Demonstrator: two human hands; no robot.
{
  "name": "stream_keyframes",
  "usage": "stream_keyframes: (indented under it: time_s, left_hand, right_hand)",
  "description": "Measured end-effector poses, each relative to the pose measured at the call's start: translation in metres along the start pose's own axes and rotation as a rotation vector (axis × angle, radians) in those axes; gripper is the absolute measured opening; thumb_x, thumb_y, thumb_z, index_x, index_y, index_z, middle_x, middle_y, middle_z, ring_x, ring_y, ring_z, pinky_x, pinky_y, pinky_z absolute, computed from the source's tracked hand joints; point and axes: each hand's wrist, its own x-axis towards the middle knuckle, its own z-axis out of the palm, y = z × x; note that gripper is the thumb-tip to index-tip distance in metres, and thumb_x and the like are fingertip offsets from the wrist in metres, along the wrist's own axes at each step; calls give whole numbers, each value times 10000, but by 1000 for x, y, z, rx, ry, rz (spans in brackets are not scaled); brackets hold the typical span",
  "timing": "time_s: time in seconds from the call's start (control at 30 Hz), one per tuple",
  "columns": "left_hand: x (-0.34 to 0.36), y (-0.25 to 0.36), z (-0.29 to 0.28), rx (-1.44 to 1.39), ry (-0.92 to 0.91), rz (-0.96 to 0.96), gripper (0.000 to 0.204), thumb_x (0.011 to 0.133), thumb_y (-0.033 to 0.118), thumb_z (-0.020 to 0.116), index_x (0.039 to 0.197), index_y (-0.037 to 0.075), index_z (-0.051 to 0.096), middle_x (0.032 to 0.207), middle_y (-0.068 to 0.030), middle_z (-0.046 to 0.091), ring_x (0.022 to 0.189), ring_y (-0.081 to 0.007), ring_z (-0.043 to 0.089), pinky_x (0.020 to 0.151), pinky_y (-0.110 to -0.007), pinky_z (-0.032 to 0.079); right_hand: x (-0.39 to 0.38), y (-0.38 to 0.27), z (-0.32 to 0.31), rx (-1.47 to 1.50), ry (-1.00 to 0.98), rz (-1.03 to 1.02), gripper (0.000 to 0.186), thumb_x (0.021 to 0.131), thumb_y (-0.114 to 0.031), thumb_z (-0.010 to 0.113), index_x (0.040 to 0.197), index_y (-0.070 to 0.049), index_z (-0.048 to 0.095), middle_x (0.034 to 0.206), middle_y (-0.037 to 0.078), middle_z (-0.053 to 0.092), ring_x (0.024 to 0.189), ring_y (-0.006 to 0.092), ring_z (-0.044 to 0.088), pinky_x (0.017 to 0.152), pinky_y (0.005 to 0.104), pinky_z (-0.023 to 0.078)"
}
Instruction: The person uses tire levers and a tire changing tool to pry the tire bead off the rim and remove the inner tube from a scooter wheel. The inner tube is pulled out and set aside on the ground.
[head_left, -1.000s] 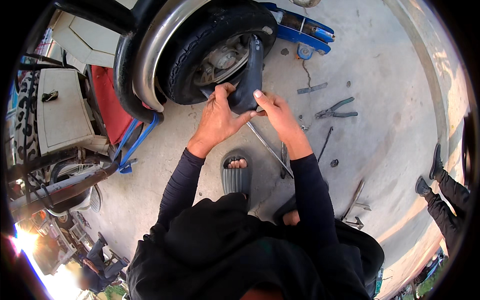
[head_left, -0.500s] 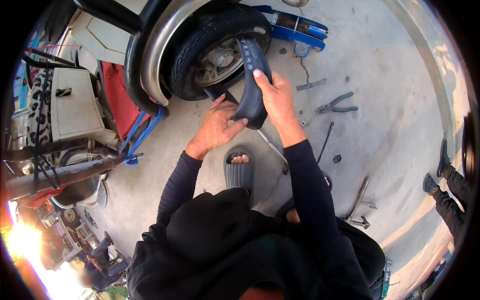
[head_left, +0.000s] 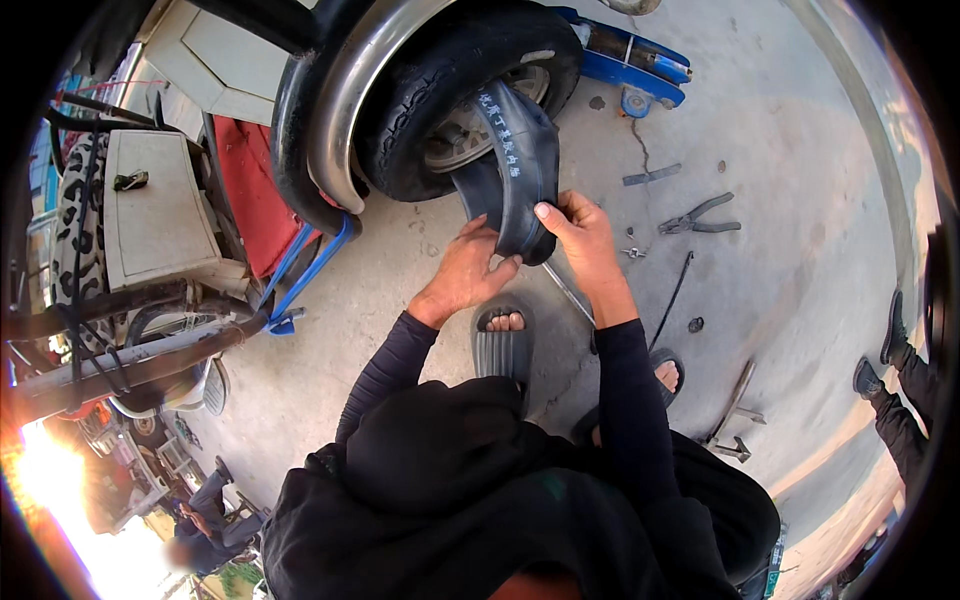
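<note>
Toward twelve o'clock, a black inner tube loops out from a wheel; left hand and right hand pinch its near end, seemingly steadying the slack rubber.

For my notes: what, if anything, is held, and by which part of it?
The black inner tube, by its lower bend: left hand on its left side, right hand on its right.

At twelve o'clock in your view, white characters run lengthwise along the black inner tube; between four and five, a green-and-white strip bears marks too small to read.
</note>
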Motion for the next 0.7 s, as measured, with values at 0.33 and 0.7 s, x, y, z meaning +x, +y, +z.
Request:
stream_keyframes:
  time_s: [0.33, 0.7]
  left_hand:
    - [6, 9, 0, 127, 41, -26, 366, 958, 363, 598, 892, 27, 728, 825, -169, 693, 956, -362, 660, 1149, -465, 355]
    - [-33, 35, -30, 482, -44, 159, 224, 698, 214, 749, 768, 7, 704, 707, -142, 636, 776, -310, 663, 1092, -474, 449]
  right_hand:
    - [96, -93, 36, -568, -2, -208, 512, 982, -456, 621, 1084, 42, 682, 876, 125, 692, 814, 174, 596, 777, 338, 482]
    - [-31, -5, 32, -484, 236, -318, 420, 951, -344, 681, 761, 21, 599, 601, 183, 510, 517, 256, 435, 533, 387, 411]
